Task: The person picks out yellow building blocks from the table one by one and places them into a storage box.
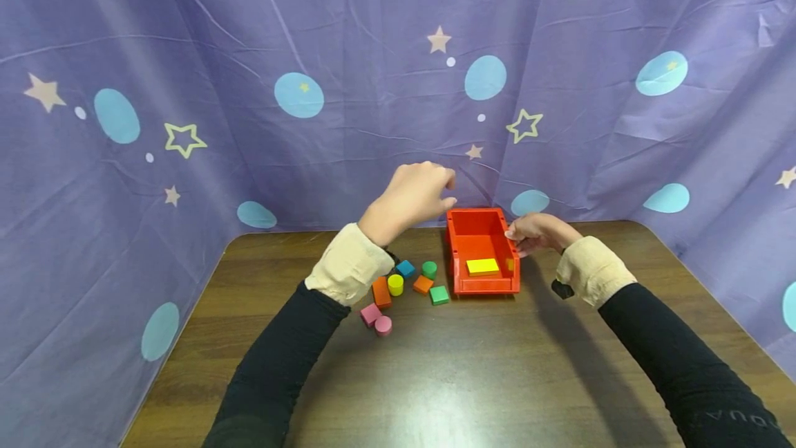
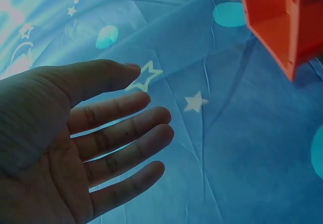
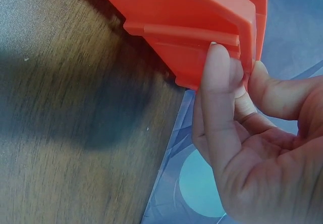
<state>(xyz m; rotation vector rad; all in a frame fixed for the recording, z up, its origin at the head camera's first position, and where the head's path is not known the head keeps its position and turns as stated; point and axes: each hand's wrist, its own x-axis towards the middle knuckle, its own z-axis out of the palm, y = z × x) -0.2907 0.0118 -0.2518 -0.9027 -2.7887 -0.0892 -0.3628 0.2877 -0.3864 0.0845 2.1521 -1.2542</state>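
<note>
A red plastic bin (image 1: 474, 243) stands at the back of the table, with a yellow rectangular block (image 1: 482, 267) lying inside near its low front. My right hand (image 1: 539, 230) pinches the bin's right side wall. In the right wrist view, the thumb (image 3: 267, 94) is at the rim and the fingers (image 3: 218, 90) press against the outer side of the bin (image 3: 197, 12). My left hand (image 1: 413, 196) is raised beside the bin's back left corner. Its fingers (image 2: 126, 138) are spread and relaxed in the left wrist view, with nothing in them.
Left of the bin lie several small blocks: a green square (image 1: 439, 295), a green cylinder (image 1: 429, 269), orange pieces (image 1: 381, 292), a yellow cylinder (image 1: 395, 285), a blue block (image 1: 405, 268) and pink pieces (image 1: 383, 325). A purple curtain (image 1: 385, 19) hangs behind the wooden table (image 1: 435, 379).
</note>
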